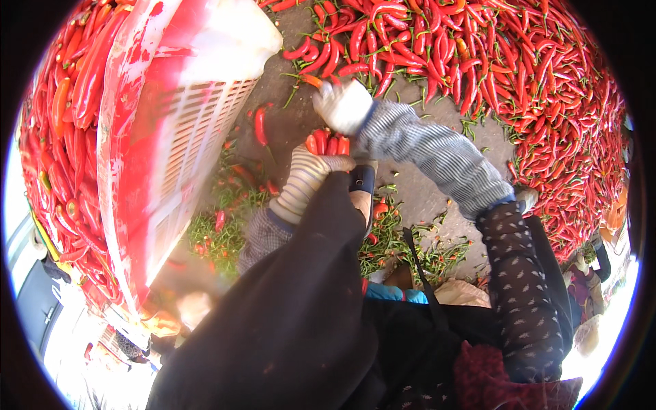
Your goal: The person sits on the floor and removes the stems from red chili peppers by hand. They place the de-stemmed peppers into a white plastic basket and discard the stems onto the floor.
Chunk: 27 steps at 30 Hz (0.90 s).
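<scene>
My left hand point(312, 179), in a striped knit glove, is closed around a bunch of red chili peppers point(328, 143). Their blunt ends stick out above the thumb. Just beyond it, my right hand point(346, 107), in a white glove, is curled, its fingers slightly blurred. An orange chili pepper point(310, 80) with a green stem comes out at those fingertips, partly hidden by the glove. Past this hand spreads a large heap of red chili peppers point(461, 56). One loose red pepper point(260, 125) lies on the ground to the left.
A tall red-and-white plastic crate point(200, 128), filled with red peppers point(66, 154), stands close on my left. Green stems point(225, 220) litter the concrete floor point(425, 189) around my shoe point(363, 179). Another person point(587, 287) is at the far right edge.
</scene>
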Motion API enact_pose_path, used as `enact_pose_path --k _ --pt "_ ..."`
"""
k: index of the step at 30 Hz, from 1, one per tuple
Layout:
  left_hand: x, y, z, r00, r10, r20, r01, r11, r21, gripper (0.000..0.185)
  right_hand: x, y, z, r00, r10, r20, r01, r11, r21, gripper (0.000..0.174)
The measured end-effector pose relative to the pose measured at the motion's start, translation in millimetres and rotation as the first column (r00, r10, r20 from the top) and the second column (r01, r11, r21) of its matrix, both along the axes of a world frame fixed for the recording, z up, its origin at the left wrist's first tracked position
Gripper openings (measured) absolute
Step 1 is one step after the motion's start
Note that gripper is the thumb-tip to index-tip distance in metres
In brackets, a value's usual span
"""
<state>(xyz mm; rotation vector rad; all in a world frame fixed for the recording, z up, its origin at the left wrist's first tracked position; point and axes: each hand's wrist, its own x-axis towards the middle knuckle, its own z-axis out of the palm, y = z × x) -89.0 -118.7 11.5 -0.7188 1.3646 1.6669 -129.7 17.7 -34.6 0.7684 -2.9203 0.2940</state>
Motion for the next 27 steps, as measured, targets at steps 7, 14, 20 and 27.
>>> enact_pose_path --k 7,14,20,27 --pt "5 -18 -12 0.902 0.420 -0.103 -0.408 0.906 0.117 0.065 -46 -27 -18 0.821 -0.268 0.505 0.300 0.954 0.018 0.033" --pt "1 -17 -10 0.991 -0.005 -0.132 0.008 1.000 0.023 0.061 1 5 0 0.421 0.144 0.896 0.759 0.485 -0.435 0.025" --pt "6 -44 -3 0.999 -0.016 0.028 0.003 0.910 0.414 0.057 13 -15 14 0.902 0.149 0.406 0.038 0.908 -0.417 0.015" --pt "33 -103 -7 0.942 0.254 0.219 -0.315 0.895 0.316 0.050 -17 -122 -10 0.660 0.264 0.704 -0.153 0.964 -0.217 0.037"
